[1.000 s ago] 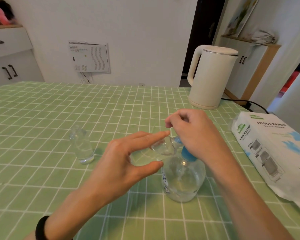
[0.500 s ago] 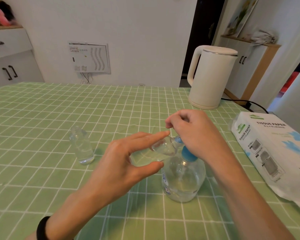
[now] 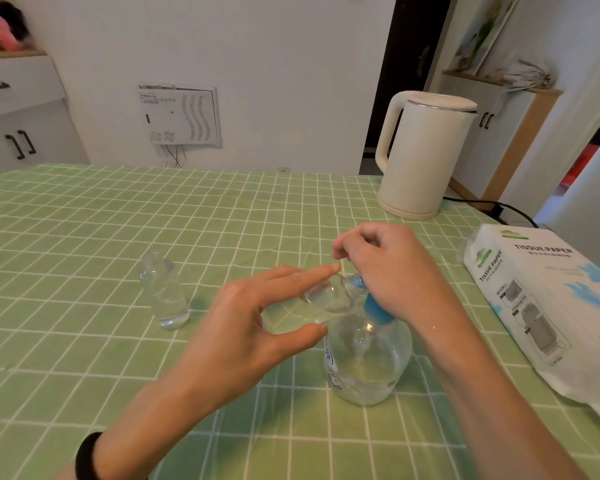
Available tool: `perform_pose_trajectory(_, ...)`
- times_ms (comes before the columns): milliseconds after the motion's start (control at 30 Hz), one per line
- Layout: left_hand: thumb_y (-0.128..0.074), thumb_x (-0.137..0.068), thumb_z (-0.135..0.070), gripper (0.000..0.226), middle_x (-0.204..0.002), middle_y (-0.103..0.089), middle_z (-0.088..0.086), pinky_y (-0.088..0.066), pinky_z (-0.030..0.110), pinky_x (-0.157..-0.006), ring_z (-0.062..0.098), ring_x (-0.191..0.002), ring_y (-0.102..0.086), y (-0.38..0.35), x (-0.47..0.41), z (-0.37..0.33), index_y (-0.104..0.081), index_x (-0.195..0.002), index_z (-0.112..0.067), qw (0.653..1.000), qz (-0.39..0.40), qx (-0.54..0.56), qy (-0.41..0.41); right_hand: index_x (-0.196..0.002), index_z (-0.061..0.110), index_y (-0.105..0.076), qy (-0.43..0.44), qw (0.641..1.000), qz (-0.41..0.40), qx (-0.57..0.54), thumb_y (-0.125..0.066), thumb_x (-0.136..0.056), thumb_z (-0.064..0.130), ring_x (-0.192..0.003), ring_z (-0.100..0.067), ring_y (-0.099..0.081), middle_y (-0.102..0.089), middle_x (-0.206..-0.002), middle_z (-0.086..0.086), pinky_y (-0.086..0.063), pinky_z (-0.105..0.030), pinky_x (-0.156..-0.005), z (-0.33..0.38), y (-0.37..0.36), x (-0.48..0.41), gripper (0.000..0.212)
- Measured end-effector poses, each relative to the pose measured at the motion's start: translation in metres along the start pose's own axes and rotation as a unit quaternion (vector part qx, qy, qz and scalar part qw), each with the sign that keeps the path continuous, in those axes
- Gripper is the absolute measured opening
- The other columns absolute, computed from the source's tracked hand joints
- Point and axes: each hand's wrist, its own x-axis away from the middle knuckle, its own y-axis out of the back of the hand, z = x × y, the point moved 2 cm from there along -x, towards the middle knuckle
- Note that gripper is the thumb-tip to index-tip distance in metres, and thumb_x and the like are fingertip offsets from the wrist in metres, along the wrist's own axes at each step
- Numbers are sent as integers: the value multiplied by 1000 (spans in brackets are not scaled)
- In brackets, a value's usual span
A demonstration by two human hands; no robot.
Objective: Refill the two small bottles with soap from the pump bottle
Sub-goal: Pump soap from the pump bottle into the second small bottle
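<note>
While the clear round pump bottle (image 3: 368, 362) stands upright on the worktop (image 3: 84, 237), not far from the near edge and somewhat toward the right edge, the right hand (image 3: 392, 268) lies over its blue pump head (image 3: 378, 310) with the fingers curled down, so that most of the head is hidden. The left hand (image 3: 250, 327) pinches a small clear bottle (image 3: 326, 296) between the thumb below and the nearly straight fingers above. This held bottle is tilted almost onto its side, and its mouth is at the blue nozzle of the pump bottle. The two hands are very near each other at the fingertips; I cannot tell if they touch.

The second small clear bottle (image 3: 163, 292) stands upright and alone, well apart to the left of the pump bottle, more toward the middle of the worktop. A green cloth with white checks covers the worktop. A black wristband (image 3: 87, 455) is on the left wrist. A white electric kettle (image 3: 426, 161) stands at the far right corner, and a white pack of tissue paper (image 3: 541, 306) lies along the right edge.
</note>
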Motion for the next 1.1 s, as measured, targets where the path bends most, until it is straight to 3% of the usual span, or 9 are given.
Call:
perform_pose_trajectory(100,-88,-82,-20,63,-119,-75,-19,-49,18,-103,5,-117,-69,2,0,-2,-66,-137,-39,1000,1,-4,-3,-90,14,-75,25,1000,-10,16,-51,-99,34,-61,-12,-61,-76,-89,-5,-54,-33,-63,4,1,1,33)
perform_pose_trajectory(233,-88,-83,-20,62,-120,-75,-21,-48,13,-102,0,-116,-68,2,-1,-1,-67,-138,-37,1000,5,-5,-4,-92,12,-75,15,1000,-3,4,-51,-100,32,-91,-25,-70,-77,-96,-7,-57,-41,-81,3,0,-1,33)
perform_pose_trajectory(400,-88,-82,-15,63,-122,-74,-24,-46,10,-102,-3,-117,-68,0,-1,1,-67,-137,-38,1000,5,-2,0,-92,13,-77,-18,1000,12,6,-51,-99,30,-96,-26,-70,-78,-98,-7,-55,-33,-84,-2,-2,-2,31)
perform_pose_trajectory(567,-88,-82,-17,63,-119,-75,-19,-50,17,-102,4,-116,-70,0,0,0,-67,-137,-37,1000,1,2,2,-91,14,-76,-6,1000,-4,7,-52,-99,32,-60,-15,-59,-76,-86,-6,-56,-38,-66,0,0,-1,31)
perform_pose_trajectory(700,-88,-82,-18,64,-120,-75,-19,-50,21,-103,5,-117,-69,1,0,-2,-66,-139,-38,1000,6,0,0,-85,18,-74,4,1000,-19,5,-53,-97,35,-46,-4,-51,-59,-52,13,-41,-29,-50,-1,1,-2,30)
perform_pose_trajectory(767,-88,-82,-20,63,-120,-75,-19,-50,20,-104,5,-118,-69,2,-1,-1,-66,-139,-38,1000,9,-1,0,-86,19,-75,2,1000,-12,6,-53,-97,36,-51,-7,-57,-65,-58,12,-44,-31,-52,-1,1,-3,30)
perform_pose_trajectory(867,-88,-83,-19,63,-120,-75,-20,-48,15,-103,3,-117,-69,1,-2,1,-66,-138,-39,1000,7,-8,-3,-92,19,-76,-19,1000,1,-1,-54,-98,35,-80,-18,-70,-77,-85,4,-54,-32,-69,-3,0,-6,28)
perform_pose_trajectory(1000,-89,-82,-17,65,-124,-72,-27,-45,11,-104,-5,-119,-66,1,-1,1,-65,-136,-44,1000,6,-8,-2,-90,25,-74,-26,1000,10,4,-55,-98,37,-70,-14,-69,-74,-75,7,-49,-27,-61,-6,-1,-3,24)
perform_pose_trajectory(1100,-89,-82,-18,65,-122,-73,-24,-49,16,-104,1,-118,-68,0,-1,1,-65,-137,-44,1000,4,-8,-3,-90,22,-74,-19,1000,-9,9,-54,-98,38,-74,-11,-69,-74,-78,7,-48,-24,-58,-6,0,-2,27)
